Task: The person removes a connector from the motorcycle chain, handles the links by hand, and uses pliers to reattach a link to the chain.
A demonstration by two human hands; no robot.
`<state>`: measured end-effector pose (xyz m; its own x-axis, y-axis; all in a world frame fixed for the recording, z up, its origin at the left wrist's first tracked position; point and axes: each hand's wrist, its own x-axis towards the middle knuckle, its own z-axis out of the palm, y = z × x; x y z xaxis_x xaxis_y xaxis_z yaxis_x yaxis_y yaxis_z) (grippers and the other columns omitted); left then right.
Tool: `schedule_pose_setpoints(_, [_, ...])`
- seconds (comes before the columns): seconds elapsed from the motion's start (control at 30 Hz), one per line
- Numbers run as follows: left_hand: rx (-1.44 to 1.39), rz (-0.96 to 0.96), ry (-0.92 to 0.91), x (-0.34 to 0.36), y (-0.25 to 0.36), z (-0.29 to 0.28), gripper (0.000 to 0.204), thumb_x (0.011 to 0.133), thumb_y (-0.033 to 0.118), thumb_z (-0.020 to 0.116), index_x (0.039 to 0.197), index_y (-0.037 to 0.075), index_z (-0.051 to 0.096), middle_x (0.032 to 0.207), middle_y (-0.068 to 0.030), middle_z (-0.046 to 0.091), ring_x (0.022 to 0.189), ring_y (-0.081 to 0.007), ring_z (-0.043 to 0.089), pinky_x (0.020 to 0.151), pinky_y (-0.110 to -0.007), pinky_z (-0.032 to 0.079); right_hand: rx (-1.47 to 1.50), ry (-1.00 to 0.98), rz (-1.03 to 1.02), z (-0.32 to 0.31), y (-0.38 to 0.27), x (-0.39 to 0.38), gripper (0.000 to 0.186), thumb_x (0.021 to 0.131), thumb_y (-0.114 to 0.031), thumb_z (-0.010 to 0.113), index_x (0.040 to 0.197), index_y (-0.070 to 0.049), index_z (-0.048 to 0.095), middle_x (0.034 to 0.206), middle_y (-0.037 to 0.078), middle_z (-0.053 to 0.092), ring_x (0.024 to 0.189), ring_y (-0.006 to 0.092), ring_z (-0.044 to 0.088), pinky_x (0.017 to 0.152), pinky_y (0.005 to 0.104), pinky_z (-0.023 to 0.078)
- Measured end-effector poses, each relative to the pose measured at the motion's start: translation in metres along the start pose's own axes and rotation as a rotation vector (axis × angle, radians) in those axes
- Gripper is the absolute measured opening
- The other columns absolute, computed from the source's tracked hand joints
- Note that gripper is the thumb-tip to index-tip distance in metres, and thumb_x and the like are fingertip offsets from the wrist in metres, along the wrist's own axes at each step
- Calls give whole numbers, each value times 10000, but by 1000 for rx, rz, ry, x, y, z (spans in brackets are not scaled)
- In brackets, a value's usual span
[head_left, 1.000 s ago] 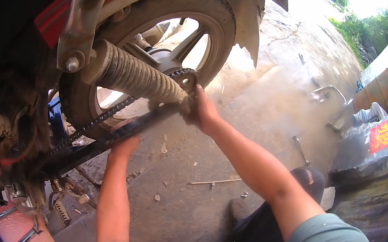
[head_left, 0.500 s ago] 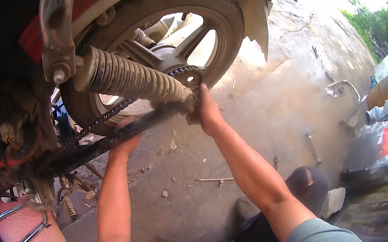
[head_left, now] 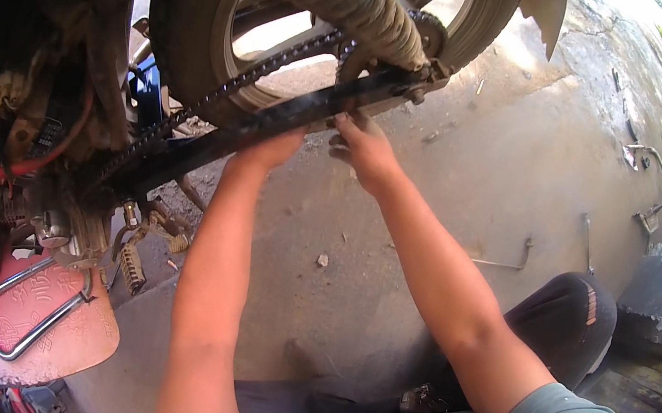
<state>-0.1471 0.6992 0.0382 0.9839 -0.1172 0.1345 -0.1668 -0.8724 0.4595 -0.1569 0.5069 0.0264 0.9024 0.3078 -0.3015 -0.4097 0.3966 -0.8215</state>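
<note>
Left hand [head_left: 272, 149] reaches up under the black swingarm [head_left: 276, 118]; its fingers are hidden behind the bar, so I cannot tell its grip. Right hand [head_left: 367, 149] is just beside it, toward the swingarm's rear end, partly open and loosely curled, nothing visibly held. Chain [head_left: 257, 71] runs above the swingarm, wheel [head_left: 191, 33] beyond it. The step seems to be handwork beneath the swingarm; the next move calls for fingers clear of the chain.
</note>
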Motion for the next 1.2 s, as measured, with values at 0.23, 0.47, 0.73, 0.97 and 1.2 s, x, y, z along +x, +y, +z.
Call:
schedule_pose_setpoints(0.23, [11,-57,-86,-14,13,-13,404,991,341,541,1299,90,621,1246,-162,667,1148,-308,632,952,-398,490,363,-64,2,13,25,26,275,995,-213,634,1219,-68,570,1048,56,667,912,184,661,802,336,546])
schedule_pose_setpoints(0.47, [-46,-81,-43,-2,28,-15,244,889,188,564,1091,51,566,960,-233,675,922,-392,673,800,-469,529,212,-73,-42,13,21,24,255,986,-143,631,1208,-28,581,1091,75,686,966,177,667,792,318,557])
schedule_pose_setpoints(0.73, [107,-250,-239,-18,-7,-19,421,977,320,421,1230,37,605,1261,-232,621,1201,-379,577,1022,-449,429,51,-111,-90,28,29,25,221,924,-112,709,1107,-16,632,939,53,682,788,128,621,668,271,509])
schedule_pose_setpoints(0.97, [120,-75,-141,-24,33,-57,341,996,140,457,1318,97,560,1312,-193,611,1242,-381,561,1033,-448,460,-61,-145,-50,35,23,19,218,918,-77,662,1110,17,619,996,69,680,783,144,620,666,301,521])
schedule_pose_setpoints(1.2, [42,91,-39,-28,29,-47,480,924,22,439,1403,30,478,1265,-265,561,1194,-457,543,1008,-504,440,25,-62,-59,48,23,14,271,879,-94,662,1113,30,604,1042,109,679,886,219,681,709,356,568])
